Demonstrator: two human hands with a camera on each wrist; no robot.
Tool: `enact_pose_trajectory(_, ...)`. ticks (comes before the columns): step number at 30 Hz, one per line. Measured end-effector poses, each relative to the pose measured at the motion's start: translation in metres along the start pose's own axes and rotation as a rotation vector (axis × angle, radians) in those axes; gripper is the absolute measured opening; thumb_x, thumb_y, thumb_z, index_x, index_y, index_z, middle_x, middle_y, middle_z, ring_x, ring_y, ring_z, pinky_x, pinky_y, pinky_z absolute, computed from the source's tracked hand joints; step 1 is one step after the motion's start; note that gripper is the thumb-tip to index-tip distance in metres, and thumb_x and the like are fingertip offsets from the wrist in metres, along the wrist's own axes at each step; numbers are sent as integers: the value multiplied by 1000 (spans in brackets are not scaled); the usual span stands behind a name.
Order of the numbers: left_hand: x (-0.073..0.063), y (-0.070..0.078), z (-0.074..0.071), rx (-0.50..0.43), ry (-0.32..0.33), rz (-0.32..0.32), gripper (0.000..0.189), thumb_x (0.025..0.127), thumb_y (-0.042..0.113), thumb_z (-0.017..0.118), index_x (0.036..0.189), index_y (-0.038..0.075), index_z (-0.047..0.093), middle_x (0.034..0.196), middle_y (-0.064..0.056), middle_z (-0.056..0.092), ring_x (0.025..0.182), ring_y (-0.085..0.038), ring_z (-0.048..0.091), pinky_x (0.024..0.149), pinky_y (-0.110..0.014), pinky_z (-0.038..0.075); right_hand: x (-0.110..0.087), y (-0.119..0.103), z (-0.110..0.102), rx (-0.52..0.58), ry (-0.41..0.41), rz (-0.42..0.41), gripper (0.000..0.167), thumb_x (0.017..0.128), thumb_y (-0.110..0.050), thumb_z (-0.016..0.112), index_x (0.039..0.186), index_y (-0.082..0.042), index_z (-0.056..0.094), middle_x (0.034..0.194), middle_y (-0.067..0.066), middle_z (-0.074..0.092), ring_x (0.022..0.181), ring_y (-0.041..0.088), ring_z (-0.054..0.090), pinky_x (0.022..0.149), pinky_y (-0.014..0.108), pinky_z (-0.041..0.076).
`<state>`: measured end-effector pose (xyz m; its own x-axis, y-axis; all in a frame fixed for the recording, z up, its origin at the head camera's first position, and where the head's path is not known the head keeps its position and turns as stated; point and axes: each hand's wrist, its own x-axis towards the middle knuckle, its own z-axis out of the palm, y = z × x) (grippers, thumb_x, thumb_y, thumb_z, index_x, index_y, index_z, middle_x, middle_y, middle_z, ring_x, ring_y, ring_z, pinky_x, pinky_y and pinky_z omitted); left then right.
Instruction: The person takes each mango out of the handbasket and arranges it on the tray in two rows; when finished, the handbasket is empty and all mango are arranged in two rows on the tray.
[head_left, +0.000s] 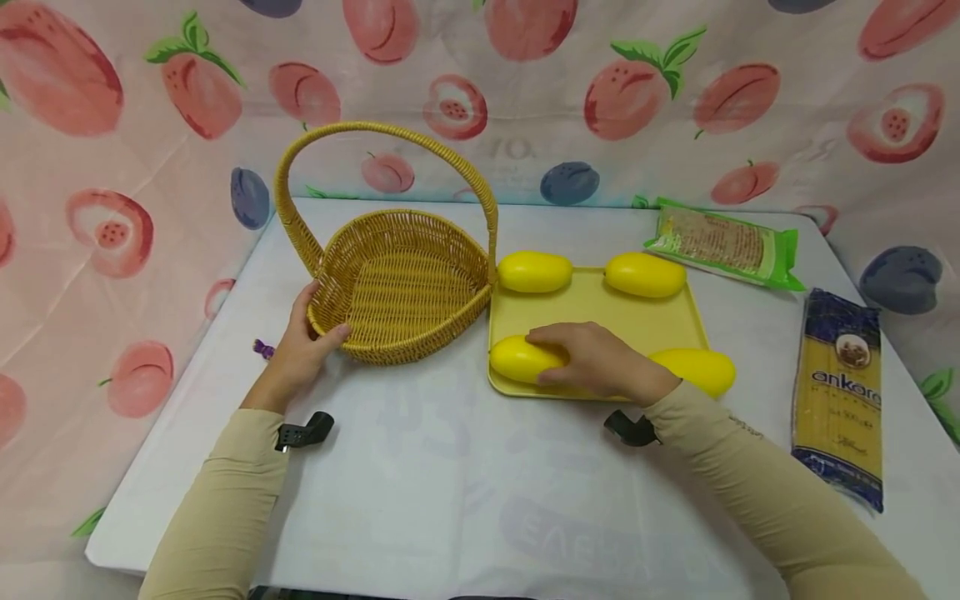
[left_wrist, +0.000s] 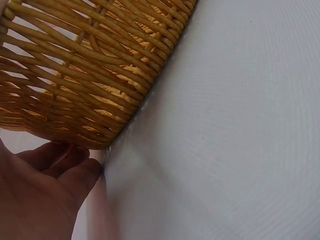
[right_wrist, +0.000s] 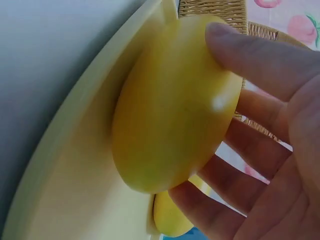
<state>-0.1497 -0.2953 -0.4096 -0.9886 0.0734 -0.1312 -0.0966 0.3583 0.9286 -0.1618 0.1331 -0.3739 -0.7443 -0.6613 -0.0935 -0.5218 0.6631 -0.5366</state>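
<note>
My left hand [head_left: 303, 354] grips the near left rim of a woven wicker basket [head_left: 405, 346] with a tall arched handle, its thumb over the edge and its fingers on the outer wall. No object shows inside the basket. On the yellow tray [head_left: 600, 312] to its right, my right hand [head_left: 600, 360] holds a yellow mango [head_left: 517, 360] at the near left corner, thumb on one side and fingers round the other. Two more mangoes lie along the tray's far edge, a left mango [head_left: 535, 272] and a right mango [head_left: 645, 275]. The near right mango [head_left: 697, 371] is partly hidden by my right wrist.
Behind the tray on the right lies a green-edged clear packet [head_left: 723, 244]. A blue and yellow pasta pack [head_left: 836, 392] lies at the table's right side. Beside my left wrist is a small purple wrapped sweet [head_left: 263, 349]. A fruit-print cloth [head_left: 517, 108] hangs behind the white table [head_left: 420, 500].
</note>
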Motion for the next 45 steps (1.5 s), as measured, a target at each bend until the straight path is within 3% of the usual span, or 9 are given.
enact_pose_trajectory(15,2,1,1,-2,1,-3,90,101,23,59,160,28,-9,164,-18,7,149,-34,12,119,-51,10,-2,-5,1,-44,-12,-102,53,85,-20,81,131,-1,63,132,14,62,123,33,56,105,48,42)
enact_pose_trajectory(35,-1,4,2,6,10,13,90,101,24,60,161,26,-7,164,-18,8,148,-36,15,118,-53,12,-1,-2,2,-18,-37,-76,63,86,-27,80,138,-1,55,140,18,51,130,34,47,109,50,36)
enact_pose_trajectory(42,-3,6,0,114,71,57,89,98,27,65,163,22,3,165,-14,12,147,-38,19,116,-57,19,-7,2,-10,8,-31,15,70,86,-36,79,143,-5,53,147,15,48,136,34,41,111,51,33)
enact_pose_trajectory(45,-4,10,-2,198,109,108,89,95,26,70,162,15,11,163,-16,17,146,-38,20,115,-58,22,-14,8,-18,29,-22,53,71,88,-40,77,145,-6,51,148,13,48,137,33,40,112,52,32)
